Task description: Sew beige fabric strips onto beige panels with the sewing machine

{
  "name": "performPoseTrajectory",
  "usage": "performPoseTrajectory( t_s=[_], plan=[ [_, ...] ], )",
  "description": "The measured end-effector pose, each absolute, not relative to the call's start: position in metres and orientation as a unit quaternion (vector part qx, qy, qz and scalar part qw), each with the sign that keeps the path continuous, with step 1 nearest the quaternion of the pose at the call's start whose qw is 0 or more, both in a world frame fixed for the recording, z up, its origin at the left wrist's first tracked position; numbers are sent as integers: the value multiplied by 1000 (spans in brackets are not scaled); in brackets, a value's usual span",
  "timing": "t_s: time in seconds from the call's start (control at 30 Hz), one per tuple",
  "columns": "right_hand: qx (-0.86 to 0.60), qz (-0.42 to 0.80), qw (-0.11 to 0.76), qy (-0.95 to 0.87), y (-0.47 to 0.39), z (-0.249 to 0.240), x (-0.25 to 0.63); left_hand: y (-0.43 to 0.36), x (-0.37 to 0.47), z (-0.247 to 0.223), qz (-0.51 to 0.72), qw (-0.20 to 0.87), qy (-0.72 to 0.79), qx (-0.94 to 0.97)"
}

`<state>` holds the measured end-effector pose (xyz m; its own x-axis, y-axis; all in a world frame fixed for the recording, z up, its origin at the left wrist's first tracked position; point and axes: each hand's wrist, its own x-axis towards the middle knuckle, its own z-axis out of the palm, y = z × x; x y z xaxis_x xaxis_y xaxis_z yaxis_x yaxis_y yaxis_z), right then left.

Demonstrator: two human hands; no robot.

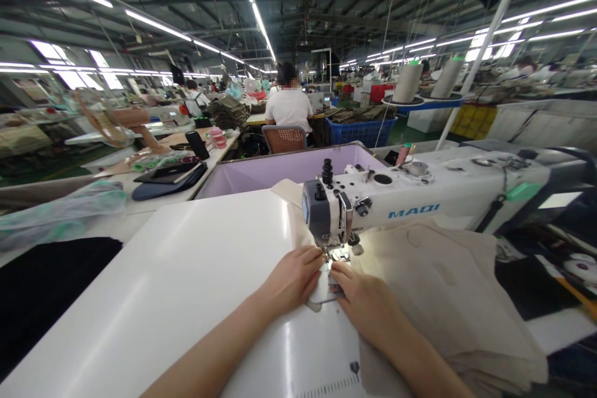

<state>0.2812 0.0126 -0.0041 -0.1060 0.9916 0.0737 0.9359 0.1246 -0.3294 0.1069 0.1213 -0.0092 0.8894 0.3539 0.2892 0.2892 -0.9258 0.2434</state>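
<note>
A white sewing machine [448, 193] lights up the work under its needle and presser foot [339, 256]. Beige fabric [433, 280] spreads under the machine arm to the right, and part of it reaches behind the needle. Just left of the needle, my left hand [293, 275] has its fingers pressed together on the fabric edge. My right hand [366, 300] is in front of the foot, its bent fingers gripping the fabric close to the metal needle plate [326, 289]. The fingers partly hide the edge that they hold.
The white tabletop [168, 273] carries a printed ruler near its front. Beyond it is a lilac bin [284, 168]. Thread cones [407, 82] stand at the back right. A seated person [289, 106] works ahead. Black cloth [56, 298] lies at the left.
</note>
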Motion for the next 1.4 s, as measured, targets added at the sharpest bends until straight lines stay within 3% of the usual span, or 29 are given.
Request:
performPoseTrajectory(
  t_s=[0.47, 0.63, 0.8, 1.07, 1.4],
  plan=[
    [-659, 96, 139, -733, 11, -3, 280, 122, 108, -9, 155, 82, 174, 969],
    [-670, 105, 144, -720, -3, 1, 279, 87, 107, -1, 104, 76, 248, 960],
    [-654, 151, 161, -723, -23, -4, 280, 47, 100, 1, 88, 93, 219, 967],
    [-653, 139, 128, -733, -29, -10, 281, 44, 98, -2, 70, 38, 215, 973],
    [-651, 146, 81, -740, -15, -7, 281, 55, 99, 6, 41, 44, 219, 974]
  ],
)
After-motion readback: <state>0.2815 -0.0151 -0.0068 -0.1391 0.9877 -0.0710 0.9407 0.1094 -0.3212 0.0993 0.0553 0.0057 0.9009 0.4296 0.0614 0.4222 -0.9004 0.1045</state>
